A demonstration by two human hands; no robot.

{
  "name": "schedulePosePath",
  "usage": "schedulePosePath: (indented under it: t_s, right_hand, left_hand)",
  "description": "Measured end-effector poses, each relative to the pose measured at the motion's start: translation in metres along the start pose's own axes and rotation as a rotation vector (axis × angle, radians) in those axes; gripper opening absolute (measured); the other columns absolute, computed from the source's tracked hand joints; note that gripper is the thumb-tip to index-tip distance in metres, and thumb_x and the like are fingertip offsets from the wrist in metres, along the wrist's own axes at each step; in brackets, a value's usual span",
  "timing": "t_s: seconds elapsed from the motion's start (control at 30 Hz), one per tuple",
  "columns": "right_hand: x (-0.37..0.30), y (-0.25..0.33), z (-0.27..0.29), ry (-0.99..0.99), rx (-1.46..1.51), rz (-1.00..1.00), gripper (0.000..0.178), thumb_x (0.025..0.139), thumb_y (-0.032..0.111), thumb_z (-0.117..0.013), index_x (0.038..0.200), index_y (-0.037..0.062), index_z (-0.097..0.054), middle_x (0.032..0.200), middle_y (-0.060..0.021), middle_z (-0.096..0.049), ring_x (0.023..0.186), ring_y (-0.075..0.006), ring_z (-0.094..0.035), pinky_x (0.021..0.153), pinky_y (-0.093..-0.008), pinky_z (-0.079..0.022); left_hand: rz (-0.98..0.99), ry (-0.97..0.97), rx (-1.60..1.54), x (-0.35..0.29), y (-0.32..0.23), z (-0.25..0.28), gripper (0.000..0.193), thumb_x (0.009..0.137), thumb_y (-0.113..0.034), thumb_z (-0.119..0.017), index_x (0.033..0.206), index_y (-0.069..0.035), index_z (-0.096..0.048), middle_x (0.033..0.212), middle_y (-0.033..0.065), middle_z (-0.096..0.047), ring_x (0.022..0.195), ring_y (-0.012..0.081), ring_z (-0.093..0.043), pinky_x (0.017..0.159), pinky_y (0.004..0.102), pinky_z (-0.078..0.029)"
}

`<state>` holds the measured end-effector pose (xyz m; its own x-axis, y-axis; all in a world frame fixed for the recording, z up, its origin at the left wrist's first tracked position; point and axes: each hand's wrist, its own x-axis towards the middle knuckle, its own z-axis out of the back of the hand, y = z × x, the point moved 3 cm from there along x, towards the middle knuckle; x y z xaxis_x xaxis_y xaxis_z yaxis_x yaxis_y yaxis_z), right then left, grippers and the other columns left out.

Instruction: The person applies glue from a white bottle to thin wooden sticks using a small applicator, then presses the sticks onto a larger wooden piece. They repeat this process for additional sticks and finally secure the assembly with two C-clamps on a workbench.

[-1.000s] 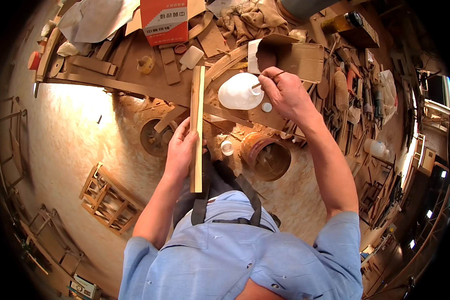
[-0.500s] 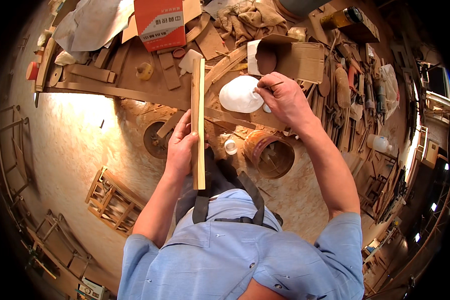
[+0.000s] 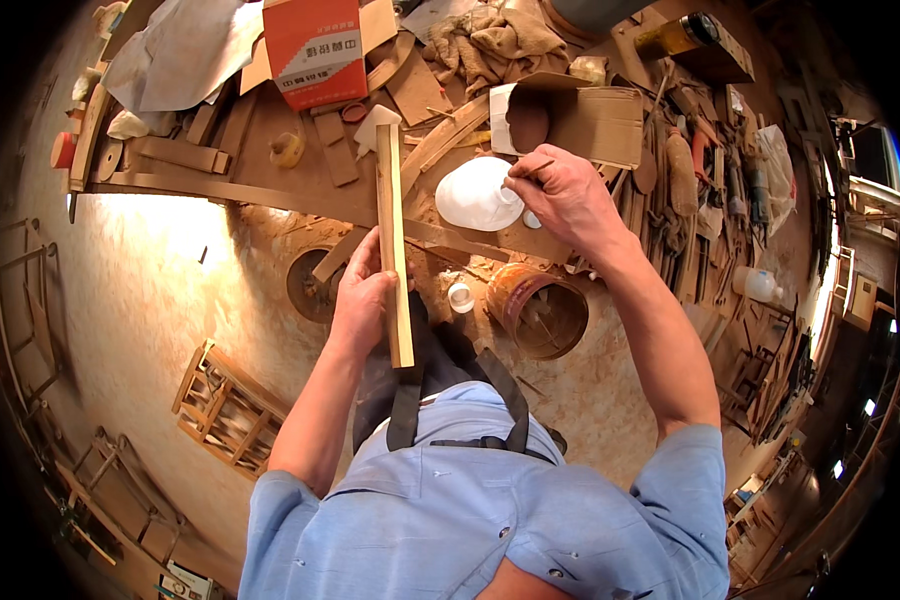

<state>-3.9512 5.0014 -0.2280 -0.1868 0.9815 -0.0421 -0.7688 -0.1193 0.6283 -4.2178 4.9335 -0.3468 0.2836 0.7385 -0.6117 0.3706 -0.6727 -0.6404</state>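
Note:
My left hand (image 3: 362, 300) is closed around a long, straight wooden strip (image 3: 392, 250), pale along one face. The strip points away from me, its near end above my lap. Over the bench my right hand (image 3: 570, 200) pinches a short, thin brown stick (image 3: 541, 168). Those fingers are at the mouth of a white translucent plastic jug (image 3: 473, 194) lying on its side; whether the stick's lower end goes into it is hidden. A small white round piece (image 3: 531, 218) shows just under the right hand.
The wooden bench (image 3: 260, 170) carries a red and white box (image 3: 315, 55), an open cardboard carton (image 3: 595, 122), a crumpled cloth (image 3: 495, 45) and many tools at right. Below stand a rusty bucket (image 3: 538, 310) and a small white jar (image 3: 460, 296). A wooden frame (image 3: 228, 408) lies on the floor.
The wooden strip in my left hand has tilted slightly, its far end shifting left and its near end a little right. My right hand stays by the jug's mouth.

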Motion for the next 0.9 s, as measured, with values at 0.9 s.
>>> schedulePosePath:
  t_s: [0.9]
  right_hand:
    - [-0.01,0.008,0.002,-0.097,0.019,-0.041,0.009,0.089,0.012,-0.068,0.089,0.0033,-0.068,0.084,-0.0125,-0.063,0.076,-0.0328,-0.065,0.068,-0.0414,-0.053]
  left_hand:
    - [-0.481,-0.277,1.377,0.125,-0.025,-0.023,0.049,0.089,-0.031,-0.064,0.129,-0.003,-0.059,0.115,0.0245,-0.063,0.108,0.0421,-0.061,0.091,0.0466,-0.05]
